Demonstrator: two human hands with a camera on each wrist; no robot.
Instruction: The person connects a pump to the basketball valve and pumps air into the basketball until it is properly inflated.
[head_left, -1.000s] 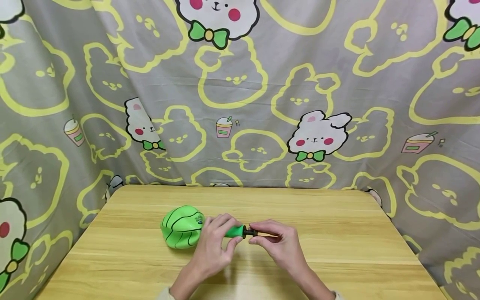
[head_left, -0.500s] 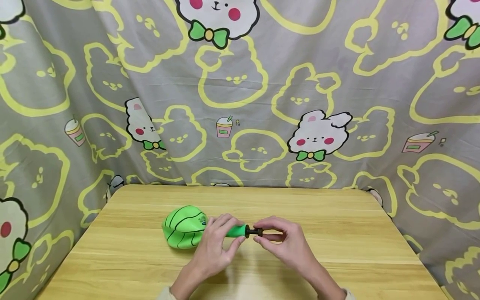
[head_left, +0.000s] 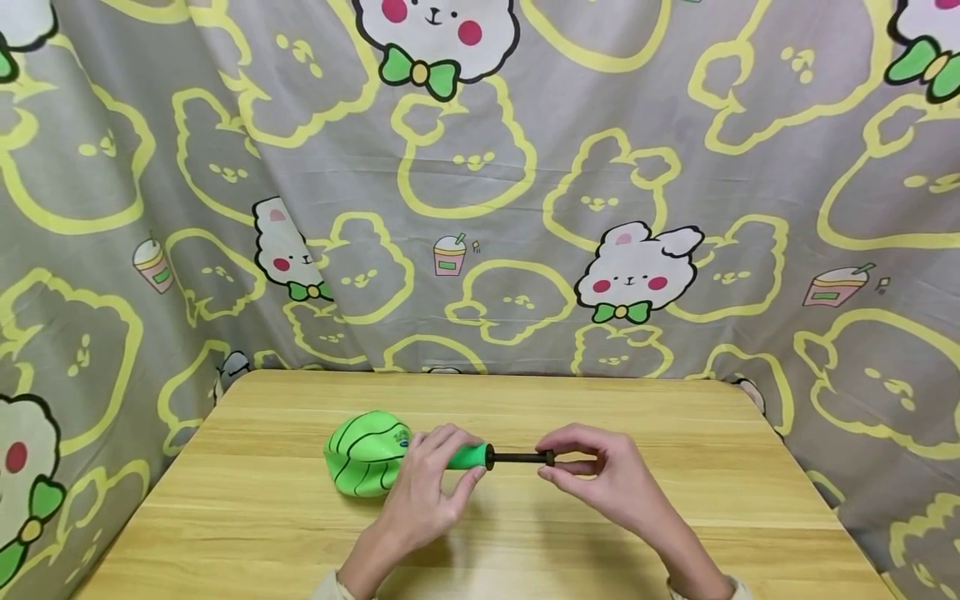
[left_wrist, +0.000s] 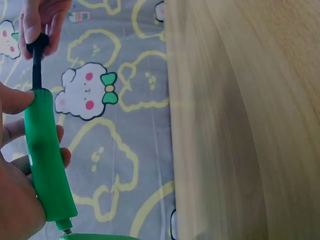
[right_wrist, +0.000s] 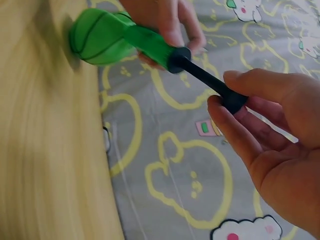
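Note:
A small green hand pump [left_wrist: 47,155] lies level in my left hand [head_left: 431,487], whose fingers and thumb wrap its barrel. Its thin black plunger rod [head_left: 521,457] stands well out to the right. My right hand [head_left: 611,475] pinches the black knob [right_wrist: 234,101] at the rod's end between thumb and fingertips. At the pump's other end a bright green ball [head_left: 365,454] with black lines rests on the table, dented and only partly filled. In the left wrist view, a short metal needle [left_wrist: 66,231] joins the pump's tip to the ball; my left hand hides this joint in the head view.
A light wood-grain table [head_left: 712,500] carries the ball. Behind it and along both sides hangs a grey curtain [head_left: 495,208] printed with yellow outlines and white cartoon animals.
My right hand has moved to the right, drawing the black plunger rod far out of the barrel. My left hand keeps hold of the pump, and the ball stays nearly in place.

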